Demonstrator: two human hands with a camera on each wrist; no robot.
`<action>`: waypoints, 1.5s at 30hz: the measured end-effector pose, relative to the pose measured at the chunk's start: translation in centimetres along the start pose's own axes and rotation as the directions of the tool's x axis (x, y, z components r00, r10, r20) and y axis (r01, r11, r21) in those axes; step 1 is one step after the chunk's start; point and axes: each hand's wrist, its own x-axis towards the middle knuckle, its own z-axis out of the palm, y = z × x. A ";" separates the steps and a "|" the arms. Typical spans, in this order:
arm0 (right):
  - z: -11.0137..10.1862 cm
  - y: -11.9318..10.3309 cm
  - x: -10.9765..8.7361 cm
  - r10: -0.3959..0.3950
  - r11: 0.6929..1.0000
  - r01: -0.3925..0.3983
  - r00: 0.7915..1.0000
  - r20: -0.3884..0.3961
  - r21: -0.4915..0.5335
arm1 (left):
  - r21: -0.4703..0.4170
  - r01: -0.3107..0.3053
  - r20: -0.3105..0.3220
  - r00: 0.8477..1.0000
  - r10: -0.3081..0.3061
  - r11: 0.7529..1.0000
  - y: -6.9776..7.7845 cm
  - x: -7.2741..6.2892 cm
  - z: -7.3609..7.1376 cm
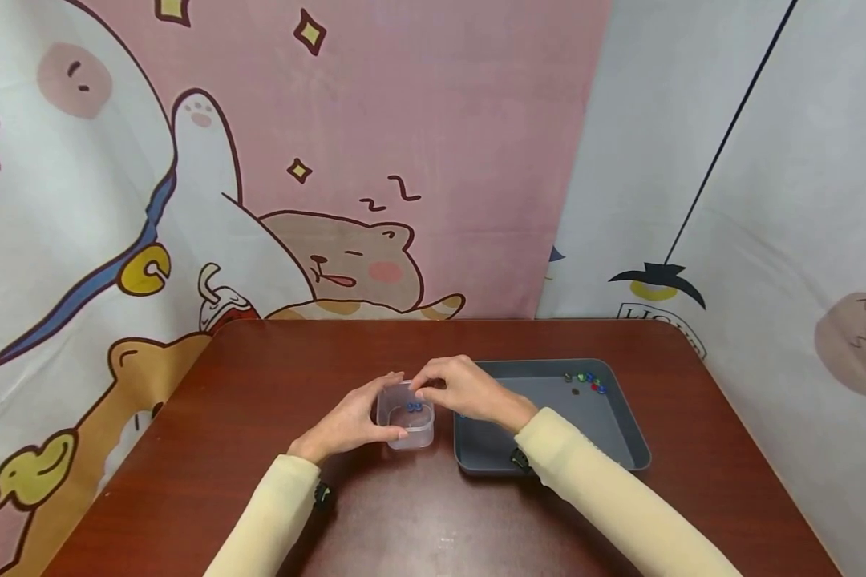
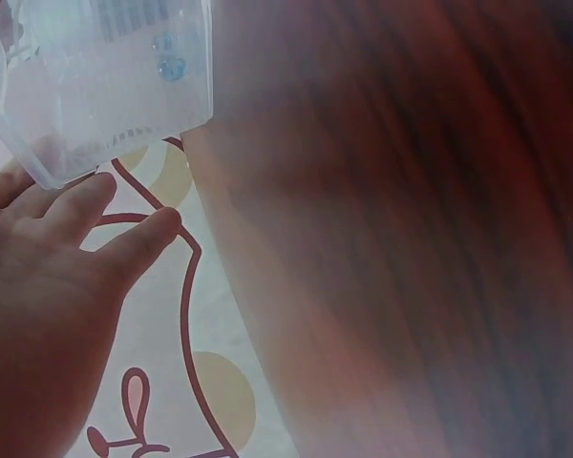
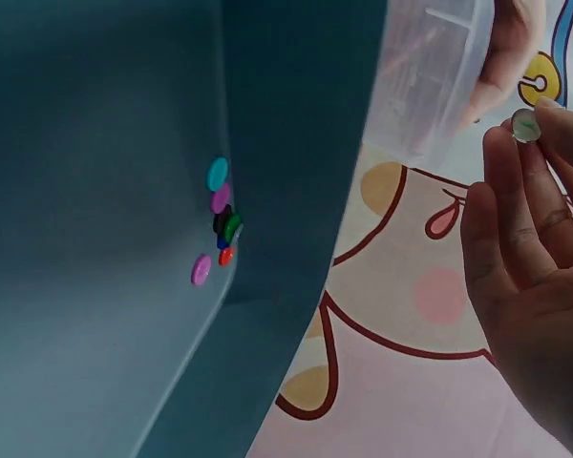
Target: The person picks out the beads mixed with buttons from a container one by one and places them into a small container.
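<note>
My left hand (image 1: 354, 421) grips a small clear plastic container (image 1: 413, 437) from its left side, thumb at the front and fingers at the back. Two blue marbles (image 1: 414, 407) lie inside it, also seen through its wall in the left wrist view. Above the container's right rim, my right hand (image 1: 469, 389) pinches a clear glass marble (image 3: 525, 125) with a greenish streak between thumb and fingertips. Just right of the container stands a grey tray (image 1: 548, 401), partly covered by the right forearm.
Several small marbles and coloured pieces (image 1: 590, 380) gather in the tray's far right corner. Flat coloured discs (image 3: 218, 175) lie along a tray wall in the right wrist view. The brown wooden table (image 1: 296, 353) ends at a printed cloth backdrop (image 1: 476, 160).
</note>
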 end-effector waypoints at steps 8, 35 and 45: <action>0.2 0.1 0.0 -0.014 0.998 0.016 1.000 0.028 -0.062 | 0.000 -0.003 0.006 1.000 0.003 1.000 0.2 0.3 0.1; -3.0 0.0 -2.1 0.070 0.997 -0.070 0.997 0.006 -0.040 | -0.001 -0.006 0.003 1.000 0.006 1.000 0.2 0.3 0.2; -8.9 0.6 -6.4 0.149 0.986 -0.162 0.968 -0.200 -0.050 | 0.023 -0.002 -0.019 1.000 0.003 1.000 0.2 -0.3 0.2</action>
